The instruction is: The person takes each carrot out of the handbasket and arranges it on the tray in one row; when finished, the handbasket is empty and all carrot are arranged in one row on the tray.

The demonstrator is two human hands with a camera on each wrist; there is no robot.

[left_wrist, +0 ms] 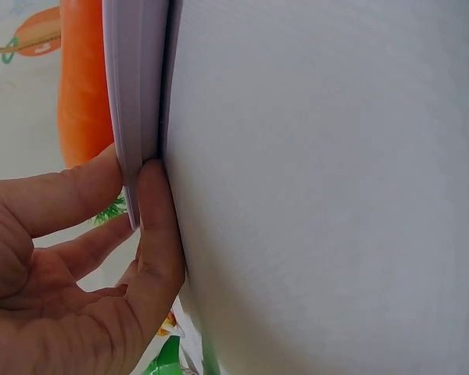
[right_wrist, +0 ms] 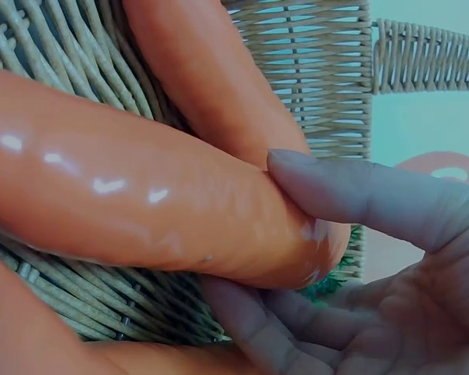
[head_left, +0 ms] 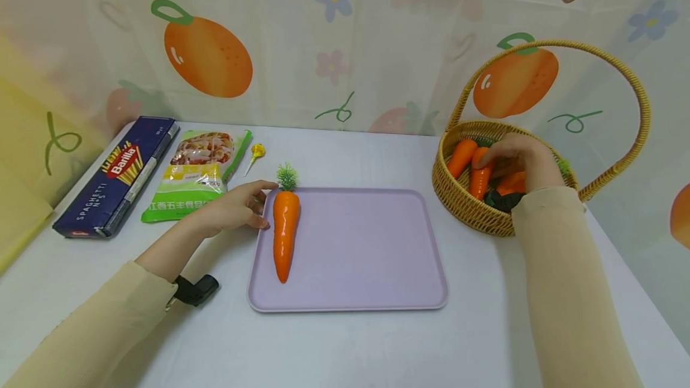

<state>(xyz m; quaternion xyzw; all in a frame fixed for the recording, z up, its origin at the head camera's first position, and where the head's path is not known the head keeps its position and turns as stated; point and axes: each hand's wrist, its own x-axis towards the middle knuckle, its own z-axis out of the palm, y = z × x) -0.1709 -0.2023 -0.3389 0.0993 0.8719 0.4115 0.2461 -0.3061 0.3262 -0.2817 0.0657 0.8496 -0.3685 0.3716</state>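
At the left rim of a lilac tray [head_left: 366,244], my left hand [head_left: 242,205] pinches the edge between thumb and fingers, as the left wrist view shows. On that side of the tray lies a toy carrot [head_left: 286,226] with a green tuft at its top end. My right hand [head_left: 514,157] reaches into a wicker basket [head_left: 458,202] and grips one carrot [right_wrist: 172,183] near its thick end, thumb above and fingers beneath. Another carrot [head_left: 462,157] leans beside it, and more orange pieces and a dark green item [head_left: 501,200] lie under the hand.
To the left lie a blue spaghetti box [head_left: 118,178], a green food packet [head_left: 199,166] and a yellow lollipop [head_left: 257,151]. The basket's tall handle [head_left: 641,106] arches above the right hand. A printed curtain [head_left: 377,47] hangs behind the white table [head_left: 345,352].
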